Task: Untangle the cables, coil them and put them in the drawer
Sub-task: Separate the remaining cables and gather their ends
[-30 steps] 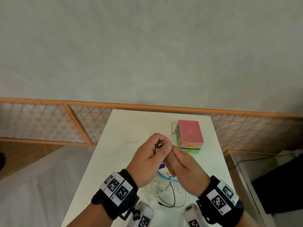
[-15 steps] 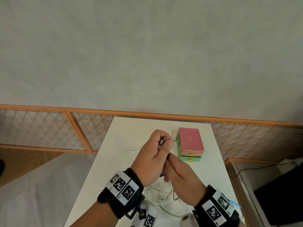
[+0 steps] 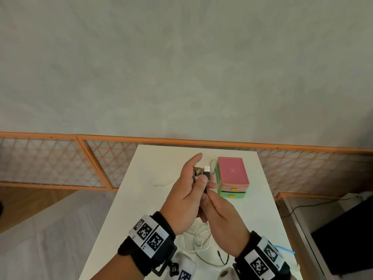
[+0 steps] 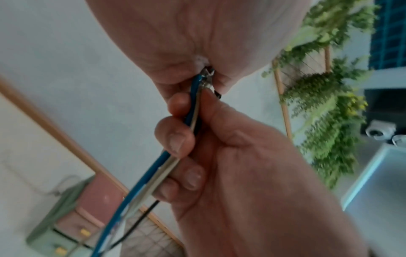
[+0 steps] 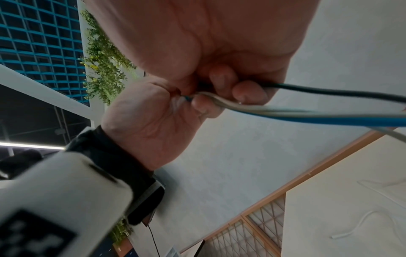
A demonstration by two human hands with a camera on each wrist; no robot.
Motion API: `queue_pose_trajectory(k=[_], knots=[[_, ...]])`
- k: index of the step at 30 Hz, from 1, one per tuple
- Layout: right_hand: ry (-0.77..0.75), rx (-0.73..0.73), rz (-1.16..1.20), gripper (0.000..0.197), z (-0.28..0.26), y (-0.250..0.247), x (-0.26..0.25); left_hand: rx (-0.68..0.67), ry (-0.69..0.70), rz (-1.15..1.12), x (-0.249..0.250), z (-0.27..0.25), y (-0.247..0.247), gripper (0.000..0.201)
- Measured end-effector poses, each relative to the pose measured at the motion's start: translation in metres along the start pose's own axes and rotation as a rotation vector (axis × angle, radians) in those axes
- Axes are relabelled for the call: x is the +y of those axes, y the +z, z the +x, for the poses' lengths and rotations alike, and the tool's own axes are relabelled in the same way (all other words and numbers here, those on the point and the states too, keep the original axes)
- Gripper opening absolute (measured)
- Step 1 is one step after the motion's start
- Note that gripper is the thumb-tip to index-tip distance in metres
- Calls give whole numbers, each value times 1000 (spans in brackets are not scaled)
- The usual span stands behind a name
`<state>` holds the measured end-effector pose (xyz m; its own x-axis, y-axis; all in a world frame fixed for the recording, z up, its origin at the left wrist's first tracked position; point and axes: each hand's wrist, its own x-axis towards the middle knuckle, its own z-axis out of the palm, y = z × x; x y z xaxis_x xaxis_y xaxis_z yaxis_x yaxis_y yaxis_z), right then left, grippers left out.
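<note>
Connector (image 3: 206, 170) above my left thumb: bright metal tip, black matt plastic body. Blue cable (image 4: 153, 167): smooth, glossy plastic jacket. Grey-white cable (image 5: 259, 108): smooth plastic, slight sheen. Black cable (image 5: 329, 91): smooth, matt. Drawer box (image 3: 232, 174): pink and green plastic, satin finish, yellow handles. Table (image 3: 161, 158): white, smooth, matt. My wristbands (image 3: 129, 253): black cloth.
</note>
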<state>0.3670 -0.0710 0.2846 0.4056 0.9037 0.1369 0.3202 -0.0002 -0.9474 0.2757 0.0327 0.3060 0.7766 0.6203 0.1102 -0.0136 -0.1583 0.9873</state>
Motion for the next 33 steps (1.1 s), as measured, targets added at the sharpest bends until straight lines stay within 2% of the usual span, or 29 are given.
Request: queue_pose_trajectory(k=[5,9,15,19,21,23,25,28,30,33], knots=[[44,-38,10,35,-1,0,7,-30,-81,-236,1,-2,-2,44],[39,-51,-15,37,-2,0,9,-63,-47,-212,0,-2,-7,37],[42,-101,-91,38,-1,-3,11,-7,-38,-144,0,0,-9,26],[64,-114,-114,35,-2,-3,8,-23,-45,-137,-3,1,-10,24],[38,-95,-145,35,-1,-3,6,-39,-36,-124,-3,2,-10,23],[-70,-61,-177,31,4,-3,6,-35,-16,-77,-5,3,-10,23],[-143,-99,-181,24,9,-3,12,-20,16,-67,-5,6,-10,23],[23,-270,-232,44,11,-9,26,28,36,-216,5,10,-15,22],[130,-360,-280,38,14,-25,43,67,30,-369,18,12,-24,20],[236,-258,-373,34,22,-74,75,98,89,-367,34,9,-43,16]])
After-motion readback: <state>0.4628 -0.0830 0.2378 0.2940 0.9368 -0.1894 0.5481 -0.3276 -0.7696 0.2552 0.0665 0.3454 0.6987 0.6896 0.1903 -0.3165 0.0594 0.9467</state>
